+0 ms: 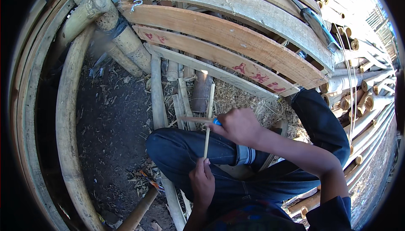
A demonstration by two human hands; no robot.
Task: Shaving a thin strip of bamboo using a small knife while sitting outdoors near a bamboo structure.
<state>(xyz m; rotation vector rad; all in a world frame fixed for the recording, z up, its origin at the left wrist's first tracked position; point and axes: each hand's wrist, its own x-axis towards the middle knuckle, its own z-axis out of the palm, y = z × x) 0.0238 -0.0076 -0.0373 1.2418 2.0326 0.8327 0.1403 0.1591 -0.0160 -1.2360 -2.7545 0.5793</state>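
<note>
My left hand is closed around the lower end of a thin, pale bamboo strip. The strip points up and away from me, above my bent leg in dark jeans. In my closed right hand is a knife with a blue part at its grip. Its blade points left and crosses the strip near the middle; it is somewhat blurred, and I cannot tell how deep it touches. Most of the handle is hidden by my fingers.
Ahead stands a bench of wooden planks, with a blue-handled saw on it. Loose bamboo slats lie before my leg. Bamboo poles stand at left, and many cut poles are stacked at right. Dry shavings cover the ground.
</note>
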